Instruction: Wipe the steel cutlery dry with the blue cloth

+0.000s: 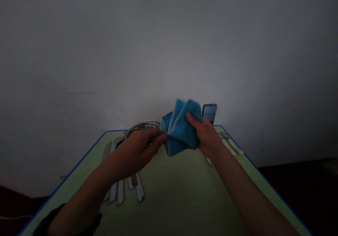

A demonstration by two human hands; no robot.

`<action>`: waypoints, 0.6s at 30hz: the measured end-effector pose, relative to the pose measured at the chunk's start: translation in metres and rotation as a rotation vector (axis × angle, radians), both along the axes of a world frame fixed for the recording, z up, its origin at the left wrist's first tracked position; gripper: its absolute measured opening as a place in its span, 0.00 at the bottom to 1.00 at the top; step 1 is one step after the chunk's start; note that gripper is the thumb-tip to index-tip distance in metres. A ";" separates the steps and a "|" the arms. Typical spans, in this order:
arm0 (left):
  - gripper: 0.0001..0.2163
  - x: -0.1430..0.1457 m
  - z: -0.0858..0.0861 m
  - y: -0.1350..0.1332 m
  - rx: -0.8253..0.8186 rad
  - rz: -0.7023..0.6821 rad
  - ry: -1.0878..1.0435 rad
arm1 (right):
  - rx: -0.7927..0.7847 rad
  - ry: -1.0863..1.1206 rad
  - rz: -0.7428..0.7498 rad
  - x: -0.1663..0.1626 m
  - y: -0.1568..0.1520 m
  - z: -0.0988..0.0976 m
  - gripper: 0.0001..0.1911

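Note:
A folded blue cloth (pixel 183 130) with a pale stitched edge is held up above the near-middle of the table. My right hand (pixel 208 135) grips its right side, thumb lying across the front. At the left edge of the cloth, where the folds meet, the thumb and fingers of my left hand (pixel 146 142) are pinched together on it. Whether anything is wrapped inside the folds is hidden. Behind my left hand stands a shiny metal bowl (pixel 144 124), partly covered by it. Under my left forearm lie several pieces of cutlery (pixel 120 193) with metal handles.
The pale green table (pixel 179 201) has a blue edge and stands against a grey wall (pixel 158 53). A phone (pixel 209 113) leans upright at the back, behind my right hand. Several light-handled utensils (pixel 233 146) lie near the right edge.

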State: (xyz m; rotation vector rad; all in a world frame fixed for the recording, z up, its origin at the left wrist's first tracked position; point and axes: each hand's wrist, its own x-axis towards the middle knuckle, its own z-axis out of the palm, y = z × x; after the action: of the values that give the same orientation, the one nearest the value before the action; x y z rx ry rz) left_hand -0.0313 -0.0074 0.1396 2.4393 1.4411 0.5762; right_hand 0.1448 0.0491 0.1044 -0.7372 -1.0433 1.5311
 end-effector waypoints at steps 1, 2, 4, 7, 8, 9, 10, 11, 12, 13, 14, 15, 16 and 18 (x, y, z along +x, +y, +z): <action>0.14 -0.002 0.001 0.000 -0.003 0.007 0.004 | -0.019 0.037 -0.015 0.001 0.001 0.001 0.18; 0.14 -0.004 0.002 -0.001 -0.009 0.013 0.006 | -0.034 0.074 -0.036 0.003 0.003 0.001 0.19; 0.13 -0.006 0.003 -0.002 -0.016 0.025 0.004 | -0.041 0.131 -0.071 0.005 0.005 0.003 0.22; 0.13 -0.007 0.003 -0.003 -0.015 0.027 0.001 | 0.037 0.129 -0.009 0.009 0.002 0.008 0.26; 0.13 -0.006 0.003 -0.003 -0.012 0.025 0.003 | 0.074 0.107 0.038 0.009 0.001 0.009 0.28; 0.13 -0.005 0.003 -0.003 -0.007 0.022 0.004 | 0.101 0.079 0.085 0.009 -0.001 0.011 0.28; 0.13 -0.004 0.003 -0.003 0.001 0.023 0.000 | 0.105 0.051 0.126 0.007 -0.003 0.011 0.27; 0.13 -0.003 0.004 -0.002 0.005 0.027 -0.006 | 0.088 0.030 0.152 0.005 -0.005 0.010 0.24; 0.13 -0.002 0.005 -0.002 0.003 0.032 -0.012 | 0.060 0.019 0.165 0.003 -0.005 0.009 0.20; 0.13 -0.002 0.006 -0.003 0.000 0.037 -0.018 | 0.032 0.016 0.174 0.001 -0.005 0.006 0.17; 0.13 -0.001 0.006 -0.003 -0.002 0.043 -0.020 | 0.015 0.020 0.178 -0.002 -0.005 0.002 0.14; 0.13 -0.001 0.007 -0.004 0.001 0.050 -0.016 | 0.012 0.022 0.180 -0.004 -0.004 -0.002 0.13; 0.13 -0.001 0.007 -0.005 0.010 0.060 -0.007 | 0.019 0.013 0.173 -0.006 -0.003 -0.006 0.12; 0.14 0.000 0.007 -0.007 0.044 0.096 0.026 | 0.027 -0.060 0.139 -0.008 0.000 -0.013 0.14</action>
State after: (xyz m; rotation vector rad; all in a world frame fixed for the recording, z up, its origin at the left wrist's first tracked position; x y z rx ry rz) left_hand -0.0315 -0.0140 0.1467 2.4296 1.5795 0.6045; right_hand 0.1370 0.0487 0.0917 -0.7079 -1.1778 1.6182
